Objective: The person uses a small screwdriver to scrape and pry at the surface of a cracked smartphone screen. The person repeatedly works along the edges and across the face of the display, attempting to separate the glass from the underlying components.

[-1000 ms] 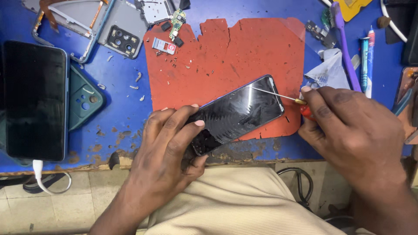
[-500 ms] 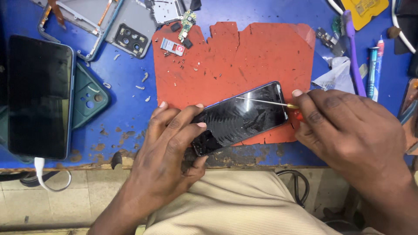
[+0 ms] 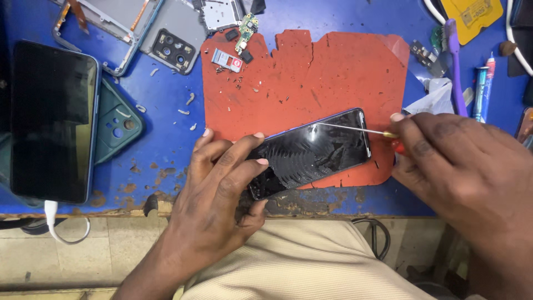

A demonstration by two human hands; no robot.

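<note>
On the blue bench [image 3: 166,105] I see the red mat [image 3: 333,72] with the cracked black phone [image 3: 311,153] lying tilted across its lower edge, my left hand [image 3: 216,194] closed around its near end, my right hand [image 3: 455,166] pinching a thin screwdriver [image 3: 355,129] whose tip rests on the glass.

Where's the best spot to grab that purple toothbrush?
Probably the purple toothbrush's bare middle handle, pinched across its thin sides from above. It lies flat on the blue table, and its lower end runs under the right hand.
</note>
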